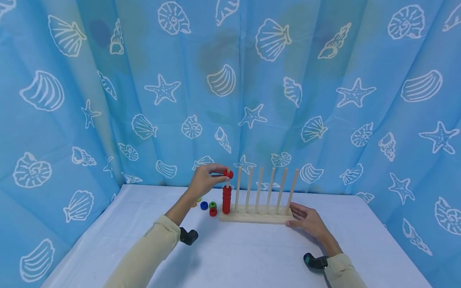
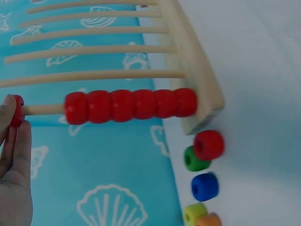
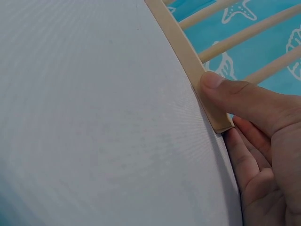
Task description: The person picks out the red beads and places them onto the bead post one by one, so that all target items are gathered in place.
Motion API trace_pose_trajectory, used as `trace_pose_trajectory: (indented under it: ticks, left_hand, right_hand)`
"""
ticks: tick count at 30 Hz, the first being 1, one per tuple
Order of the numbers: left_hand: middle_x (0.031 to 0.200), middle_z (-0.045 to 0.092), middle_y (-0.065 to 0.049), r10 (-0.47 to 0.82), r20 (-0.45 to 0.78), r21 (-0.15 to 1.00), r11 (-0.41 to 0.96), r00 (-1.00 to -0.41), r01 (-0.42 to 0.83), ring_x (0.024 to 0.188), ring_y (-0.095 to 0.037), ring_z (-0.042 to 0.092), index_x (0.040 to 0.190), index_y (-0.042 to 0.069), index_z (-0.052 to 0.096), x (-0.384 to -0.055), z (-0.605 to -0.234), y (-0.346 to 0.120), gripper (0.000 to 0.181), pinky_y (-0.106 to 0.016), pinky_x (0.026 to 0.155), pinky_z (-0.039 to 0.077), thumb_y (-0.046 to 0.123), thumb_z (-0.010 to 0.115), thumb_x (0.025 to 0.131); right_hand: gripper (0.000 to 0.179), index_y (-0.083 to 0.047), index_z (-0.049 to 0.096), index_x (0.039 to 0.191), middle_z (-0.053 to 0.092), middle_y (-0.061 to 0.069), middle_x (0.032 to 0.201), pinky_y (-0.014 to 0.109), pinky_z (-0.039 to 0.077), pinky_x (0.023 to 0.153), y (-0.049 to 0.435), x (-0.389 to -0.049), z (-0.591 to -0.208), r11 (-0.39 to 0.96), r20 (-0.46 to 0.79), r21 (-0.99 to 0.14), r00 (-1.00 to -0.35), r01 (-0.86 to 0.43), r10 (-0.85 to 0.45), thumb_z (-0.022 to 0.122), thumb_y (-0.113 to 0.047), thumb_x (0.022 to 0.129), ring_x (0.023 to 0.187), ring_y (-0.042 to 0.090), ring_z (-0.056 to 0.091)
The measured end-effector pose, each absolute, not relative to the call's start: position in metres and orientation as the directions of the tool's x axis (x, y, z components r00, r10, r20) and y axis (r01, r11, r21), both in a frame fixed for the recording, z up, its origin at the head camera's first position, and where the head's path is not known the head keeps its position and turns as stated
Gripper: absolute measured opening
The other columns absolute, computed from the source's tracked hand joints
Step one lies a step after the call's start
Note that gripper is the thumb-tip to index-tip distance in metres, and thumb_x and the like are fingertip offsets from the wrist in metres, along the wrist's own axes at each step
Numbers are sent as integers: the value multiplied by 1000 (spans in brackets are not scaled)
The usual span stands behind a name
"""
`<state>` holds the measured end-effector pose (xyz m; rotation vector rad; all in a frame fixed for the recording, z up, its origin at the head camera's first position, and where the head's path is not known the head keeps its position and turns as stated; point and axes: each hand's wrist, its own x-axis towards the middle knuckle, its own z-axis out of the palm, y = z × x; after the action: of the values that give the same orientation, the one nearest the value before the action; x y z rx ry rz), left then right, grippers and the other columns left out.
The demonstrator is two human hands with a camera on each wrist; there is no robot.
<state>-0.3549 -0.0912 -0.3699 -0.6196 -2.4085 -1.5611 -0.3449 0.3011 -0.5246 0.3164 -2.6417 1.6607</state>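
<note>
My left hand [image 1: 206, 181] pinches a red bead [image 1: 228, 174] at the top of the leftmost peg, and the peg's tip pokes out above it. Lower on that peg sits a stack of several red beads [image 2: 131, 106], reaching down to the base. Bare peg shows between the stack and the pinched bead. The wooden peg rack [image 1: 252, 218] stands upright on the table, its other pegs [image 1: 270, 190] bearing no beads. At the rack's right end my right hand [image 1: 306, 220] grips the base, thumb on the front edge and fingers behind and around the end.
Left of the rack lie loose beads: a red one [image 2: 209, 145], a green one [image 2: 196, 159], a blue one [image 2: 205, 187], a yellow one [image 2: 194, 214] and an orange one [image 2: 209, 220]. A blue shell-print curtain [image 1: 237, 100] hangs behind the white table [image 1: 248, 256].
</note>
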Motion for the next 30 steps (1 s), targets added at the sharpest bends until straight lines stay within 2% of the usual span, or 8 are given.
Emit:
trace_pose_trajectory:
  ticks: [4,12,18,25,30]
  left_hand:
    - [113,68,-3,212,362,832,364,-908,417,106,-25,64,116,11,71,-353,-381,-91,35,-33,81,57,14,79,83]
    - [110,68,-2,215,373,827,363,-902,429,106,-21,64,115,11,72,-356,-398,-93,34,-32,82,57,13,80,82]
    - [111,68,-3,218,362,830,367,-906,420,106,-24,64,117,10,70,-357,-405,-93,35,-33,82,57,14,79,83]
    - [110,68,0,207,363,822,388,-908,417,106,-23,63,117,11,71,-357,-412,-93,35,-32,81,57,16,79,83]
    - [111,67,-4,221,361,836,353,-906,420,107,-25,64,118,10,70,-357,-412,-94,37,-33,82,57,14,79,83]
  right_hand:
    - [88,2,40,145,43,24,145,29,47,96,302,-346,-524,409,109,-897,-981,-167,-163,86,-25,75,131,36,45]
    - [84,7,38,145,40,29,145,34,46,97,294,-333,-503,394,102,-904,-978,-166,-180,83,-17,78,131,40,44]
    - [87,3,39,146,42,26,146,33,46,97,299,-342,-518,411,113,-895,-980,-172,-164,85,-23,77,131,38,45]
    - [87,3,40,145,42,26,145,33,46,97,299,-340,-519,407,107,-898,-981,-165,-161,85,-24,76,131,37,45]
    - [86,3,39,145,42,26,145,32,46,97,299,-340,-519,412,108,-896,-981,-166,-162,85,-23,77,131,37,45]
